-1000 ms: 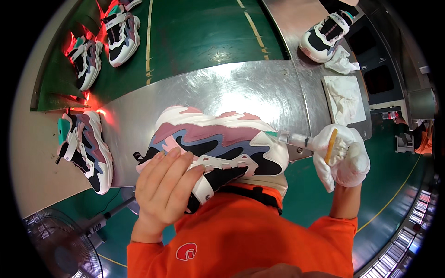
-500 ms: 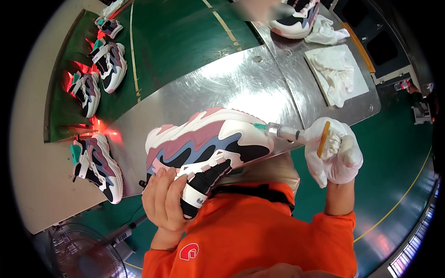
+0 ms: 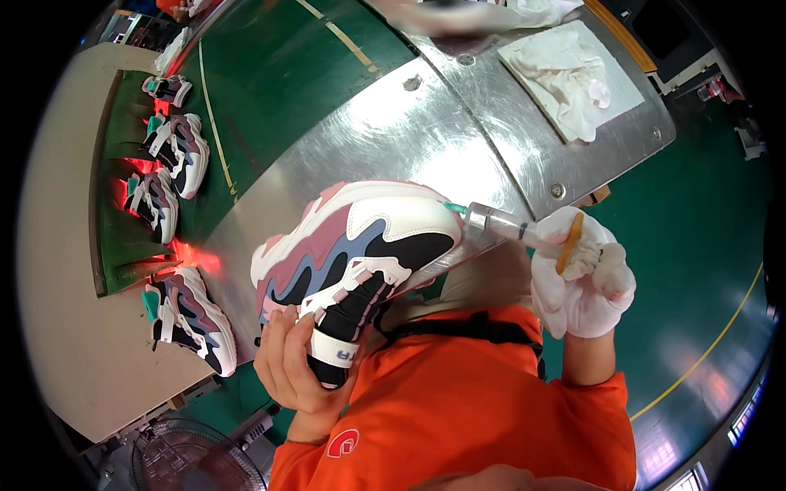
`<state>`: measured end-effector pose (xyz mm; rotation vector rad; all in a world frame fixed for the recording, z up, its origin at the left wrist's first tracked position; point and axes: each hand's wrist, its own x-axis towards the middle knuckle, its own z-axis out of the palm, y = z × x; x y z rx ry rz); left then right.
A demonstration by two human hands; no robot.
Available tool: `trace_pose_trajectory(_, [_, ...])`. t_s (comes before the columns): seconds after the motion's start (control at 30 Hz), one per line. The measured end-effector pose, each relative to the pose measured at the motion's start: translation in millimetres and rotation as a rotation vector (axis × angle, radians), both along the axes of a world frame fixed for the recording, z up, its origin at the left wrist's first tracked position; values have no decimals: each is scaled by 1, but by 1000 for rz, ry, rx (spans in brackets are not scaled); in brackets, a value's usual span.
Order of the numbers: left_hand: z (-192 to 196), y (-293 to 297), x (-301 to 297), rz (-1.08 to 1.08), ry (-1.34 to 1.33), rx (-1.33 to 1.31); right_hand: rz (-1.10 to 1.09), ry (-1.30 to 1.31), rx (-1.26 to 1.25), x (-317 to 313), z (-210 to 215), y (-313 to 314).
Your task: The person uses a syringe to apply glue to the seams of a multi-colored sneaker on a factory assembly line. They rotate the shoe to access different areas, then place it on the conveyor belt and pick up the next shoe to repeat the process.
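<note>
My bare left hand (image 3: pixel 295 368) grips a white, mauve, blue and black sneaker (image 3: pixel 360 233) by its ankle opening and strap. The sneaker is tipped on its side, toe to the right, with its thick sole facing away from me. In my right hand (image 3: pixel 585 278), which wears a white glove, is a clear syringe (image 3: pixel 501 223) with a green tip. The fingers are curled around its barrel, and a yellow-brown band sits around one finger. The green tip is at the edge of the sole by the toe; whether it touches cannot be made out.
A metal work surface (image 3: pixel 344 123) lies beyond the sneaker, beside a green conveyor belt (image 3: pixel 270 74). Similar sneakers (image 3: pixel 192 319) stand at the left by a red-lit opening. A white cloth (image 3: pixel 565 82) rests on a board at the upper right. A fan (image 3: pixel 192 458) stands lower left.
The view has shifted. The sneaker and syringe have moved slightly left, and the tip now lies further out along the sole edge. A blurred hand at the top covers most of another sneaker.
</note>
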<state>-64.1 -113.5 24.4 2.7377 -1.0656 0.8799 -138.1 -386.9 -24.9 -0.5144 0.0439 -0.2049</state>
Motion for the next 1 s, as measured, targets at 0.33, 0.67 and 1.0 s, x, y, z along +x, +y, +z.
trace_pose_trajectory(0.33, [-1,0,4,-41,1,-39,-58,125,-60,-14,19,16])
trace_pose_trajectory(0.67, [19,-6,19,-66,122,-47,-37,292,-271,-16,40,34])
trace_pose_trajectory(1.0, [46,-26,56,-80,317,-99,29,-32,-595,-13,1,34])
